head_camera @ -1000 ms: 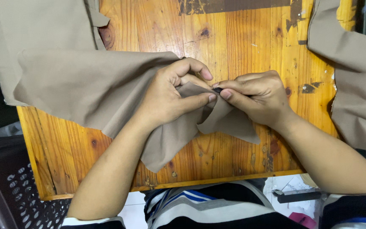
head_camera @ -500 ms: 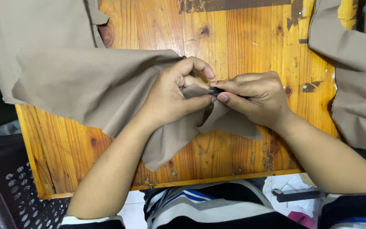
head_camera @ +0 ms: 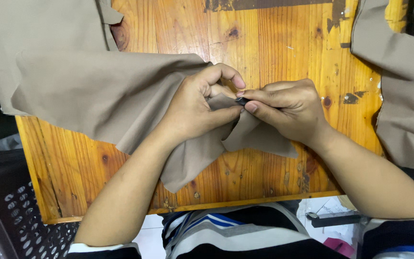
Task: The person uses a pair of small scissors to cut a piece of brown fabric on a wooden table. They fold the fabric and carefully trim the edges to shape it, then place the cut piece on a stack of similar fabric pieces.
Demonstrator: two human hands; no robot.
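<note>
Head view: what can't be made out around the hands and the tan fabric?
- Small dark object, head view: pinched between left hand and right hand; fingertips cover most of it, kind unclear.
- Tan fabric: runs off the top and left edges; full shape unknown.
- Second tan piece: cut off by the right edge.
- Wooden table: far side beyond the frame.

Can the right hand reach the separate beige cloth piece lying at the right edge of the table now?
Probably yes, but not at once: the right hand pinches a small dark thing against the beige cloth. The cloth piece at the right lies close, with bare table between.
</note>
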